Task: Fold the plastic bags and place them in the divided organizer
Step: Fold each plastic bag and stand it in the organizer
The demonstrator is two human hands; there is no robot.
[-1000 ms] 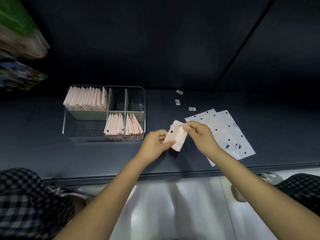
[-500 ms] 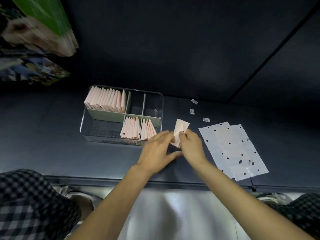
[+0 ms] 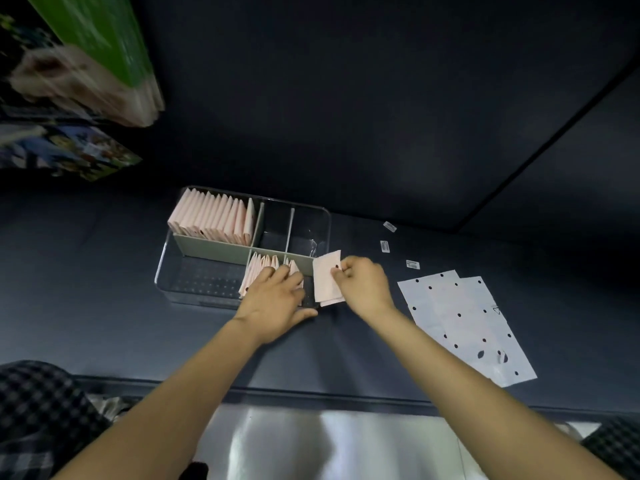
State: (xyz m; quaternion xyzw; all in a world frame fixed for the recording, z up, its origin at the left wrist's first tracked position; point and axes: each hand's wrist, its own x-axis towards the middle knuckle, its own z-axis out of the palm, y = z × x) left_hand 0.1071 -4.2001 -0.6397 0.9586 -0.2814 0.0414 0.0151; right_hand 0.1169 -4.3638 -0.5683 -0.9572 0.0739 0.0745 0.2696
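Pink folded bag (image 3: 326,279) pinched by right hand (image 3: 364,287).

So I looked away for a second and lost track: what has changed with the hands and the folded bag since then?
The left hand let go of the folded bag and moved left to press on the folded bags in the organizer's near right compartments. The right hand carried the folded bag to the organizer's right edge, pinching it alone. The flat dotted bags and filled rear row stayed put.
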